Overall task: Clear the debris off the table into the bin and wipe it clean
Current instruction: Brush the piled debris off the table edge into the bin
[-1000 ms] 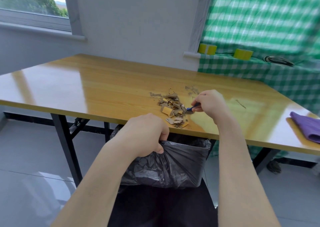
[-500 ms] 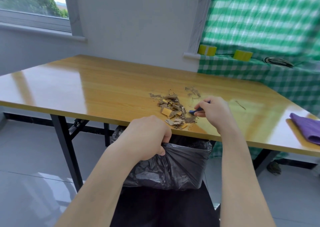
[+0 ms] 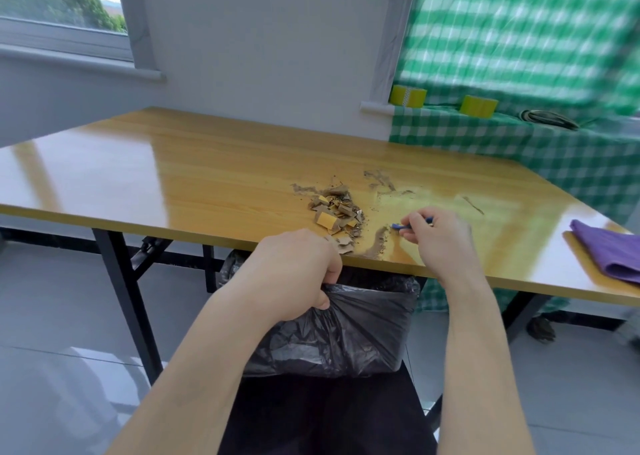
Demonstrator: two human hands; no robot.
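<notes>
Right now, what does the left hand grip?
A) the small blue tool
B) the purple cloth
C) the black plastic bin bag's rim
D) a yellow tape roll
C: the left hand curls its fingers round the rim of the black plastic bin bag.

Table top (image 3: 173,177): honey-yellow, straight wood grain; legs (image 3: 128,291) black. Debris (image 3: 334,212): brown and tan scraps, some faces mustard-yellow, with dark brown dust. Bin liner (image 3: 346,336): black. Small tool (image 3: 398,226): blue. Folded cloth (image 3: 609,250): purple. Curtain (image 3: 519,38): green-and-white check. Tape rolls (image 3: 408,96): yellow-green. Floor (image 3: 52,316): pale grey.
</notes>
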